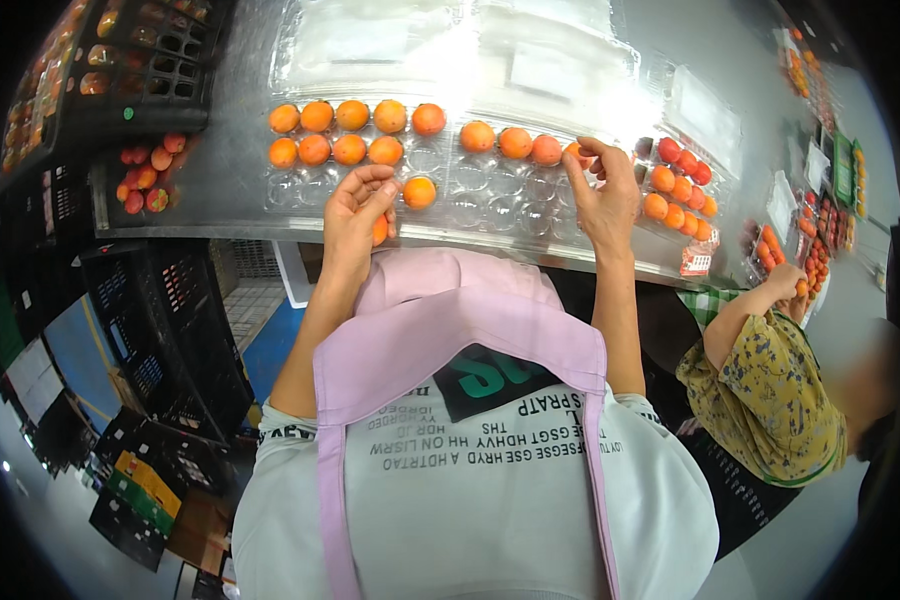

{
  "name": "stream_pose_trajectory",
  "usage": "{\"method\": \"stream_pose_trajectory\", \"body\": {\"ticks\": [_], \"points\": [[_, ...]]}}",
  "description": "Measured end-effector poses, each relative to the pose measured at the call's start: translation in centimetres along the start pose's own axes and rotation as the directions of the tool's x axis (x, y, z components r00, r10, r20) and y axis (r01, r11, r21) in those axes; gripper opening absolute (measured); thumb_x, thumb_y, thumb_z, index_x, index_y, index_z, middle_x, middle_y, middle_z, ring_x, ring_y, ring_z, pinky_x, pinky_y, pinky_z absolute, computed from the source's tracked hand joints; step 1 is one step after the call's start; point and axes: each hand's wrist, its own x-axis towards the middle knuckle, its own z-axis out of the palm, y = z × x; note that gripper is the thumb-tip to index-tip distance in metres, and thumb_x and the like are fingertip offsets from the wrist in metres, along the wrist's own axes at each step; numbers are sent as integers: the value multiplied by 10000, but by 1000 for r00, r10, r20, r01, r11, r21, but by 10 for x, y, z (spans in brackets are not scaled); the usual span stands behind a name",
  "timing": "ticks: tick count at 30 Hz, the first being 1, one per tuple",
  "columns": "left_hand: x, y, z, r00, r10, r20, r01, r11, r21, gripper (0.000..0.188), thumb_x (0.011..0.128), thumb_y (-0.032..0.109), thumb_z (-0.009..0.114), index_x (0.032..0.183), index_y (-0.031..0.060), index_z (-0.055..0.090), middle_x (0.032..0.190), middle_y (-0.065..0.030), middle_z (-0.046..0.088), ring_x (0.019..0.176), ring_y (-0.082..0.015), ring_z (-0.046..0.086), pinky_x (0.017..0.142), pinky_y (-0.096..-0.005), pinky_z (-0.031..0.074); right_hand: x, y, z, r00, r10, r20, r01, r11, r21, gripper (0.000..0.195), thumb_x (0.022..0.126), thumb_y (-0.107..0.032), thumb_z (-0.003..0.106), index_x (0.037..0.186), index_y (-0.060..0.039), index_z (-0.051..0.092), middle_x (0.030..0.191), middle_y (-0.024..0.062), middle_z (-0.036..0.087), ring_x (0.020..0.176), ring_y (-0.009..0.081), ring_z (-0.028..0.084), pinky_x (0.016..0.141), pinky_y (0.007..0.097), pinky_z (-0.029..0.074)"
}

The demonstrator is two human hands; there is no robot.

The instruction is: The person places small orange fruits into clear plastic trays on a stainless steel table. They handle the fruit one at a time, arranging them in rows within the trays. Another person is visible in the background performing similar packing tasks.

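My left hand (361, 208) curls round an orange fruit (379, 230), partly hidden by the fingers, at the table's near edge. Just right of it a loose-looking orange fruit (420, 193) sits at the near right corner of a clear plastic tray (300, 187), whose two back rows hold several fruits. With thumb and fingertips, my right hand (606, 191) grips an orange fruit (577, 155) at the right end of the back row of a second clear tray (469, 206). Several fruits stand to its left in that row; the hollows in front hold none. Behind both trays, clear lids lie raised, bright with glare.
A black plastic crate (139, 75) of fruit stands at the back left, with loose red fruits (146, 176) before it. To the right lies a filled tray (679, 184) beside a printed packet (699, 255). Farther right, a co-worker (765, 375) handles fruit at the same table.
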Motion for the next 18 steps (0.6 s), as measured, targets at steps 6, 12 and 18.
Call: {"method": "stream_pose_trajectory", "body": {"ticks": [6,12,18], "points": [[1,4,-17,995,17,-93,-26,995,-101,188,891,69,619,1062,9,569,890,-82,622,566,-72,505,432,-212,403,2,-45,37,959,-207,195,184,974,131,262,721,-150,761,951,-74,660,833,61,627,815,243,576,742,376,449],[-3,5,-28,994,51,-96,-62,991,-117,188,907,80,611,1086,37,571,890,-56,609,594,-66,511,437,-195,385,-4,-88,65,797,-490,355,470,870,146,295,721,-245,764,939,-71,668,869,60,627,829,251,552,765,385,434],[-3,-2,-40,986,61,-153,-88,980,-177,178,888,56,620,1055,17,571,865,-79,628,564,-68,509,416,-211,407,4,-102,80,784,-521,338,491,853,176,297,697,-222,761,935,-85,649,825,65,578,855,252,538,726,383,422]]}}
